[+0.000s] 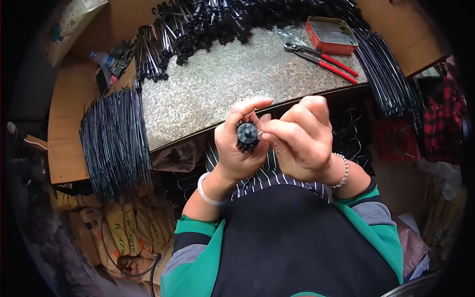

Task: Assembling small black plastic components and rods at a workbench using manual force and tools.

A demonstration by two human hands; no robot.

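Note:
My left hand (234,141) is wrapped round a black round hub (247,133), held in front of my body with its flat face up. Small metal loops stand along the hub's rim, and a knob sits at its centre. My right hand (304,138) comes in from the right, thumb and forefinger pinched together at the hub's edge. Between these fingertips and the rim shows a thin bright piece of wire (261,132). The lower part of the hub is hidden by my left palm and fingers.
A speckled worktop (208,89) lies ahead. Red-handled pliers (326,64) and a red tin of thin wires (332,34) are at its right. Metal shafts with black fittings (213,22) pile at the back. Bundles of thin black rods hang over the left (116,143) and right (388,74) edges.

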